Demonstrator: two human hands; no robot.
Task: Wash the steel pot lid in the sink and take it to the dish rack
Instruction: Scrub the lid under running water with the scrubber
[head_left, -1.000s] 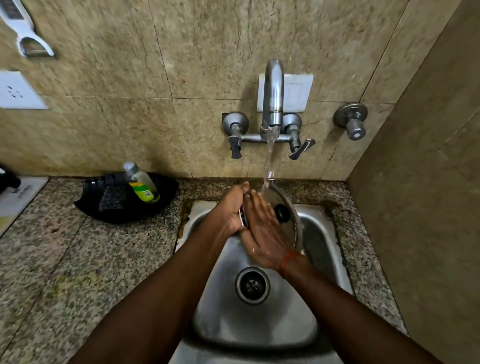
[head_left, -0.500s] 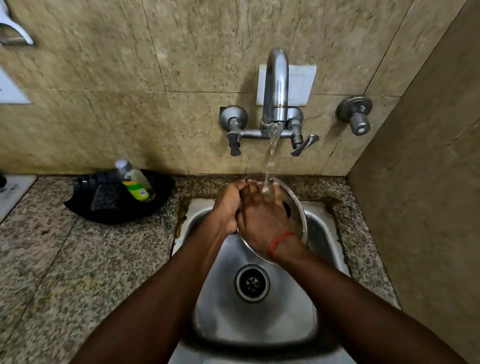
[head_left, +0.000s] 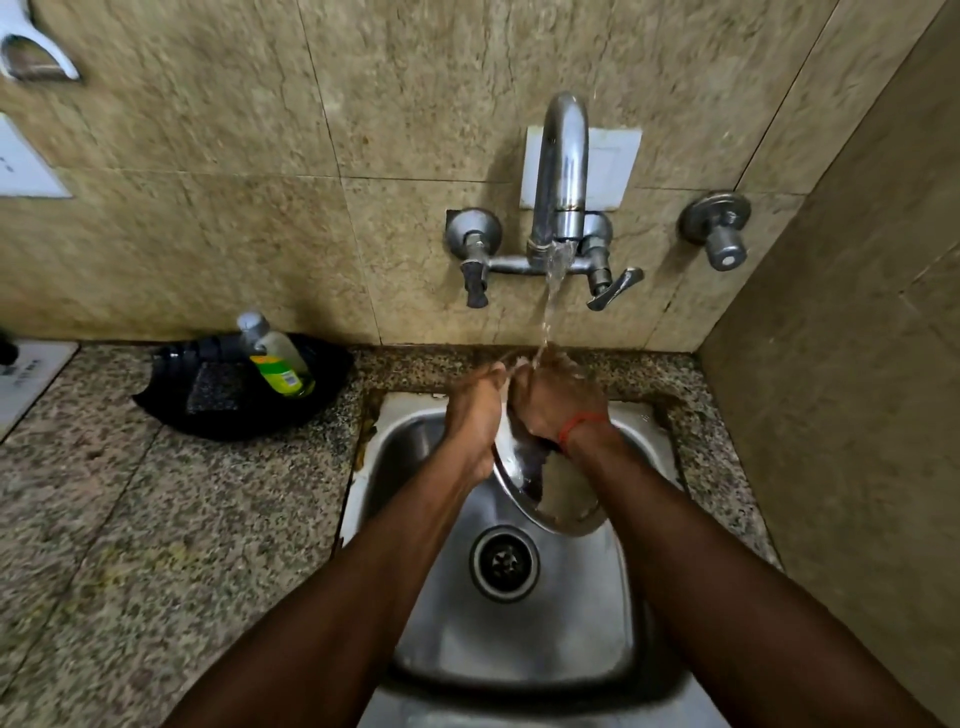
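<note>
The steel pot lid (head_left: 558, 496) is held tilted over the steel sink (head_left: 519, 639), its shiny lower half showing between my wrists. My left hand (head_left: 475, 415) grips the lid's left edge. My right hand (head_left: 556, 400), with a red thread at the wrist, lies flat over the lid's upper part and hides it. Water from the wall tap (head_left: 561, 171) runs onto my fingertips and the lid's top. The dish rack is out of view.
A black tray (head_left: 239, 415) on the granite counter (head_left: 156, 519) left of the sink holds a soap bottle (head_left: 278, 358) and a scrub pad (head_left: 213, 392). A side wall (head_left: 841, 415) rises right of the sink. The drain (head_left: 504, 564) sits mid-basin.
The lid has tipped so its lower rim points toward me. My right hand has slid up to the lid's top under the water stream. The black knob is now hidden.
</note>
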